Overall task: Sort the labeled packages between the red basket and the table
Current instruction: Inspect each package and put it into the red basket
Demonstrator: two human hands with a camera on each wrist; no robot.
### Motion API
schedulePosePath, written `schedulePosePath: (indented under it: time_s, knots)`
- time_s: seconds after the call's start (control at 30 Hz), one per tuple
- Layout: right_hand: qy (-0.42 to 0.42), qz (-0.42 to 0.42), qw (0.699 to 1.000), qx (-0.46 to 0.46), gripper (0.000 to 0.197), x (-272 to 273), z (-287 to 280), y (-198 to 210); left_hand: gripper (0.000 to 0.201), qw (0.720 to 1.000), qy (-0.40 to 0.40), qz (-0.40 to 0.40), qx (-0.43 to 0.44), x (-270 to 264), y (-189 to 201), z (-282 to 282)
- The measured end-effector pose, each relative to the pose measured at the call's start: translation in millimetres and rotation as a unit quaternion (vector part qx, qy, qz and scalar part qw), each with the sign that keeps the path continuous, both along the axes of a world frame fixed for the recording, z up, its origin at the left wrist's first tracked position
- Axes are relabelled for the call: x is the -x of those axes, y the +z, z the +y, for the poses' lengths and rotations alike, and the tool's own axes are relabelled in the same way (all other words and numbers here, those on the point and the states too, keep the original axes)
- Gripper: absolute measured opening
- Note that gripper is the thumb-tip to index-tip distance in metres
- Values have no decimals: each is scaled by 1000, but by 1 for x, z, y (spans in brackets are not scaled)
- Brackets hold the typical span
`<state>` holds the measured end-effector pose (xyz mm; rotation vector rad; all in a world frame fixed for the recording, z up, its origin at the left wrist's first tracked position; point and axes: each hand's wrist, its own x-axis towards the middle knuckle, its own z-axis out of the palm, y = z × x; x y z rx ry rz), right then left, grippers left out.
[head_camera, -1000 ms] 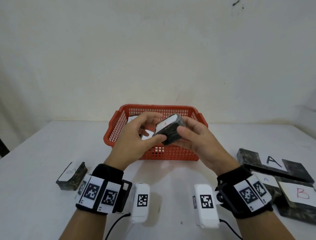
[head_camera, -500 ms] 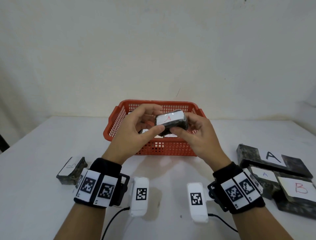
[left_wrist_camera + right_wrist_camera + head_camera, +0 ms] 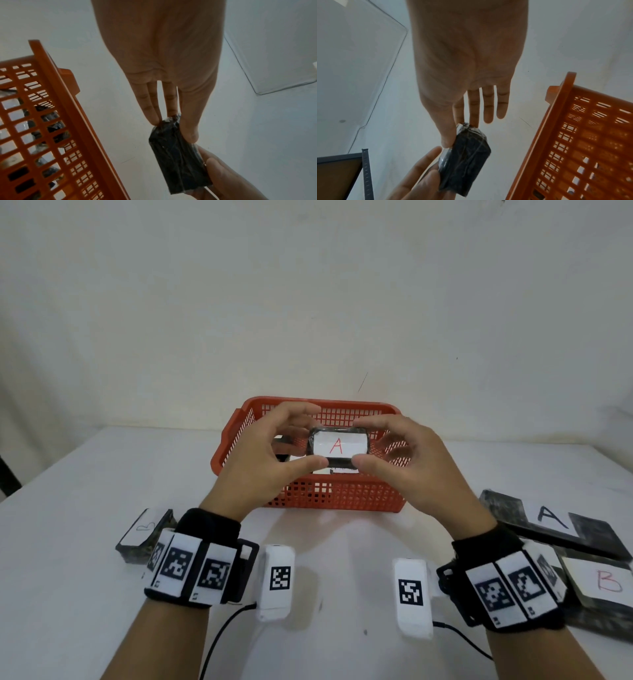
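Note:
A small dark wrapped package with a white label and a red letter A is held up above the red basket. My left hand pinches its left end and my right hand pinches its right end, the label facing me. In the left wrist view the package shows its dark underside, thumb and fingers on its end. The right wrist view shows the package the same way, beside the basket. More packages lie inside the basket, mostly hidden by my hands.
A package with a faint B label lies on the white table at the left. At the right sit a flat package marked A, a small one under my wrist, and one marked B. A wall stands behind the basket.
The package has been turned from tilted and edge-on to level, its A label now facing me. Both hands shifted to pinch its two ends and lifted slightly.

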<state>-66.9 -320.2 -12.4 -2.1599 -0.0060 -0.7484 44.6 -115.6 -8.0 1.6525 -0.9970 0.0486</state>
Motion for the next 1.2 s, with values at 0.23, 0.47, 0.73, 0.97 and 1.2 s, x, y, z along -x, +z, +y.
schedulePosePath:
  time_s: [0.23,0.47,0.73,0.97,1.2]
  knots:
    - [1,40,999,19,37,-2,10,-4,55,1000,3,-7,0,-2,-1,0]
    - [-70,52,994,-71,25,-9,15,-3,26,997,43,44,37,-20,4,13]
    - [-40,166,961,-215,41,-58,30,41,20,944,227,239,-9,-113,0,10]
    - [-89,314,939,-111,34,-147,25,59,28,926,215,266,-158,-145,-23,-2]
    - [-133,385,913,-13,23,-209,8,34,31,920,201,309,-131,-146,-27,-1]
